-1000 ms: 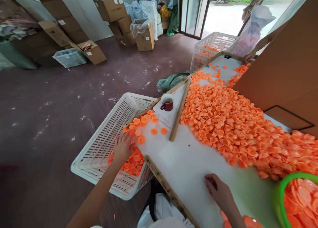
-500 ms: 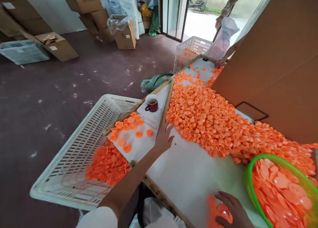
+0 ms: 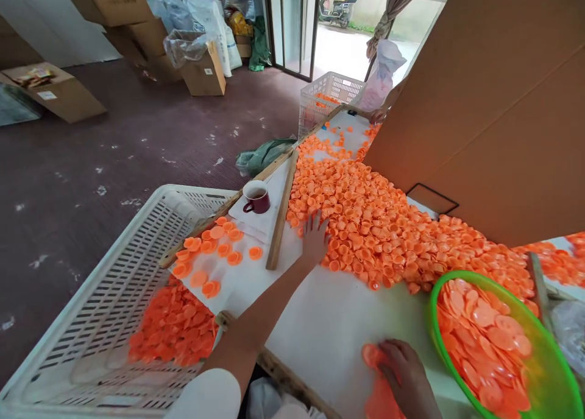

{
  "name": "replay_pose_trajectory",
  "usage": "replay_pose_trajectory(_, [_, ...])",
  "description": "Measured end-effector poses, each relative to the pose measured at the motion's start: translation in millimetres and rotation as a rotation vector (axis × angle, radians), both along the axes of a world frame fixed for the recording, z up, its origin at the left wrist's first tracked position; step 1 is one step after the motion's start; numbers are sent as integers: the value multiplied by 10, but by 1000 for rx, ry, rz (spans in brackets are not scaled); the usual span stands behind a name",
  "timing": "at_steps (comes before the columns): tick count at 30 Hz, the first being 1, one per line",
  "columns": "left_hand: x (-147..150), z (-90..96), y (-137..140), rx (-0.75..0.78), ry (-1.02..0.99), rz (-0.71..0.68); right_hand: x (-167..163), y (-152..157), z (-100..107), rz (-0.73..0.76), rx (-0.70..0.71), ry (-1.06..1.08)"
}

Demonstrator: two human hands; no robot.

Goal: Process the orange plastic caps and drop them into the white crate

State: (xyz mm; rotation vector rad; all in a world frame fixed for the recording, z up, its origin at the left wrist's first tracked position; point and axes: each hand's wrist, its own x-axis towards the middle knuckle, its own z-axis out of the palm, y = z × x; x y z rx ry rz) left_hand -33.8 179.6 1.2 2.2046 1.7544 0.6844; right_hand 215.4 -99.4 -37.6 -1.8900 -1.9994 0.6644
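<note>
My left hand lies flat with fingers spread on the near edge of a big heap of orange plastic caps on the white table. My right hand rests palm-down on a small pile of flat orange discs at the table's near edge. A green bowl full of such discs stands to its right. A white slotted crate below the table's left edge holds orange pieces.
A red mug stands on white paper beside a wooden strip. A large cardboard sheet leans over the table's right side. Another person's hand works at the far end by a second crate. Boxes line the back wall.
My left hand has moved from the crate's edge across the table to the heap of caps. My right hand has come to rest on the discs. The view has swung right.
</note>
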Motion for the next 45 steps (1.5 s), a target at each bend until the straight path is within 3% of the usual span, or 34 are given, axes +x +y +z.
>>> replay_pose_trajectory(7, [-102,-115,13,31,-102,-54,-118,29,38,-2,-11,25])
replay_pose_trajectory(13, [-314,-72,-136,-27,-190,-59,-139,31,216,10,-144,46])
replay_pose_trajectory(18, [-420,-65,-412,96,-186,19,-98,132,415,-3,-309,52])
replay_pose_trajectory(24, [-522,-20,-798,79,-173,-17,-55,264,693,-57,-393,274])
replay_pose_trajectory(28, [-453,52,-750,108,-92,-26,-109,367,648,-123,-348,400])
replay_pose_trajectory(33, [-408,47,-588,52,150,-182,-434,507,508,-180,-258,552])
replay_pose_trajectory(38, [-530,7,-563,26,191,-178,-739,613,495,-245,-285,701])
replay_pose_trajectory(41, [-580,78,-587,4,94,-138,-821,679,482,-295,-292,774])
replay_pose_trajectory(45, [-472,334,-776,-149,-372,-30,-878,791,489,-333,-290,931])
